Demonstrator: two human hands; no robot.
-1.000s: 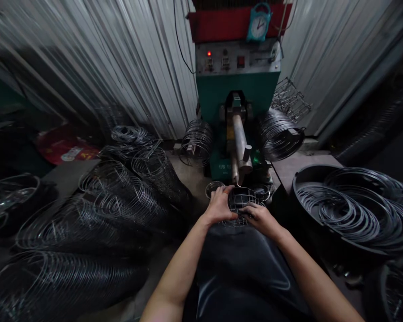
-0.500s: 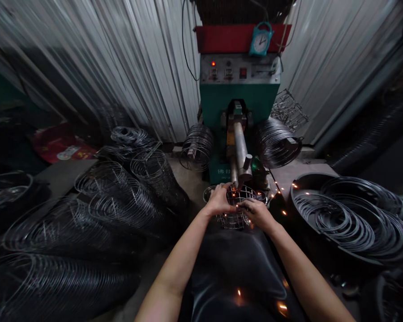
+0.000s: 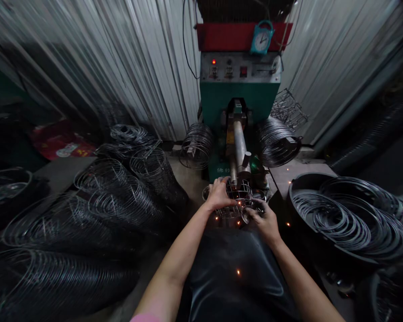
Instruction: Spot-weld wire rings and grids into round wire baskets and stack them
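Note:
A round wire basket [image 3: 241, 191] sits under the electrode tip of a green spot welding machine [image 3: 240, 138], with a few orange sparks around it. Gripping the basket's left side is my left hand [image 3: 218, 195], its thumb stretched along the near wires. My right hand [image 3: 266, 220] is just to the right of the basket, fingers curled in a pinch. Something small and shiny shows by those fingertips; its kind is too dark to make out. Below both arms spreads a black apron [image 3: 235, 259].
Stacks of wire rings and mesh [image 3: 121, 197] stand on the left. On the right, a black tub [image 3: 290, 197] holds many loose wire rings [image 3: 339, 219]. Wire coils [image 3: 278, 142] flank the machine, and a blue clock [image 3: 262, 39] hangs at its top.
My right hand has drawn away from the basket's front toward the right and slightly down. The left hand keeps its grip on the basket, and fewer sparks are flying.

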